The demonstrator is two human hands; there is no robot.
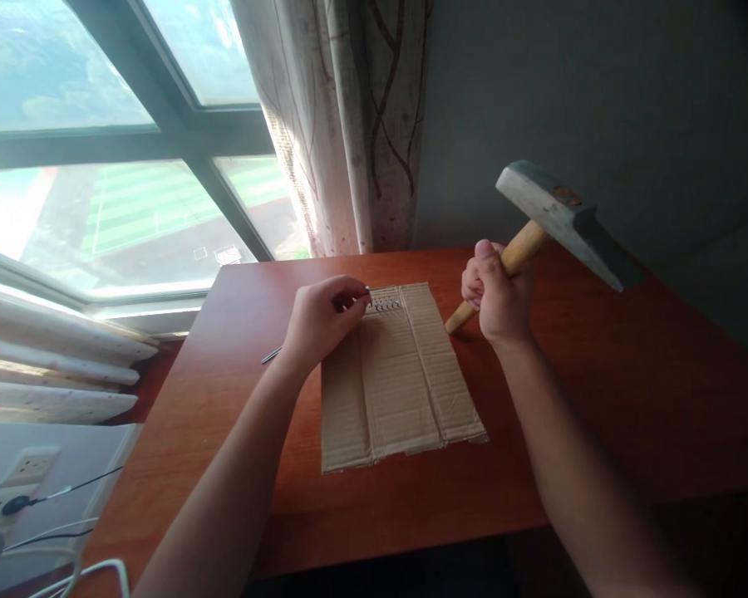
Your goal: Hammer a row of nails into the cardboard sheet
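Hammer [529, 243] is up above the worktop [237, 309], to the right of the cardboard [402, 378], metal head high and wooden handle slanting down to the left. How's it being held?

– Right grip [502, 291] is clenched round the handle, fist-style, with the butt end sticking out below.

And the other side?

– Left grip [321, 316] has a small thin piece [367, 291] pinched between thumb and finger, at the far end of the cardboard. Mostly hidden, so no idea what it is tbh.

Anything else near there?

– Yeah, rows of tiny dark bits [386, 306] just right of those fingertips. Plus a slim shiny rod [272, 355] on the worktop, poking out left of the wrist.
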